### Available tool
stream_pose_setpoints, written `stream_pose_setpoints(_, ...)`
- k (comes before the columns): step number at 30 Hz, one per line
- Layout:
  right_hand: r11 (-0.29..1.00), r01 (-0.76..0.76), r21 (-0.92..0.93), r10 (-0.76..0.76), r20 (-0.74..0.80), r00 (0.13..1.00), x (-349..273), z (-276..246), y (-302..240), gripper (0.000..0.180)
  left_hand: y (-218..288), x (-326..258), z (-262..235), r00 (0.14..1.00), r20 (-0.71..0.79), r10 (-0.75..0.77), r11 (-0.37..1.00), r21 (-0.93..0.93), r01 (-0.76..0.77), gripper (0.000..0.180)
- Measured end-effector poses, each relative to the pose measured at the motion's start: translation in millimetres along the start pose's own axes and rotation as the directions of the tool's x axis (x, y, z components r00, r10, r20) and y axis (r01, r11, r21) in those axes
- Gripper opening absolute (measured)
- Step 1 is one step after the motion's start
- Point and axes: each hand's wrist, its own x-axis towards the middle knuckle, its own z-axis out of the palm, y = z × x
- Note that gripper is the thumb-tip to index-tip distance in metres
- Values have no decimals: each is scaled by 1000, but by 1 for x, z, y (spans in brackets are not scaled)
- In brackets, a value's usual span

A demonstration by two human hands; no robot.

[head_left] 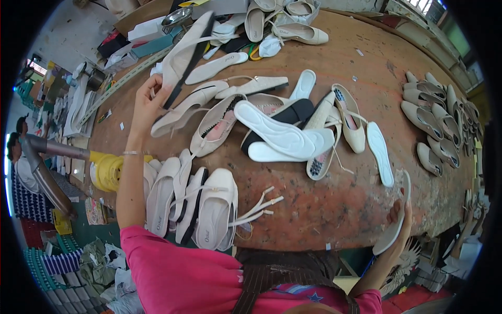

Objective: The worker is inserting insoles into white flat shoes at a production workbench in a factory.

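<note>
My left hand (pixel 145 102), raised over the far left of the table, grips a cream shoe (pixel 180 55) with a black sole by its lower end. The shoe is tilted, its other end pointing up and away. Close to the table's front right edge, my right hand (pixel 401 222) is closed on a thin, pale insole (pixel 389 238) held on its side. Mid-table, white cushioned insoles (pixel 280 133) lie across several cream slingback shoes (pixel 217 125), some with unlined insides. A single white insole (pixel 380 152) rests flat near my right hand.
Finished-looking cream shoes (pixel 212 214) stand packed together at the front left, beside a yellow ribbed hose end (pixel 107 171). Several more shoes (pixel 423 118) stand in rows at the right. A loose insole (pixel 217 67) and a pile of shoes (pixel 300 32) lie at the back.
</note>
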Motion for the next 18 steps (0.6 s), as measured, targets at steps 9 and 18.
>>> stream_pose_setpoints(9, 964, 26, 266, -59, 117, 991, -33, -42, 27, 74, 45, -159, 202, 668, 564, 485, 744, 135, -654, 13)
stream_pose_setpoints(18, 446, 516, -732, -266, 442, 857, -92, 36, 55, 55, -26, -292, 255, 838, 495, 227, 745, 466, -478, 30)
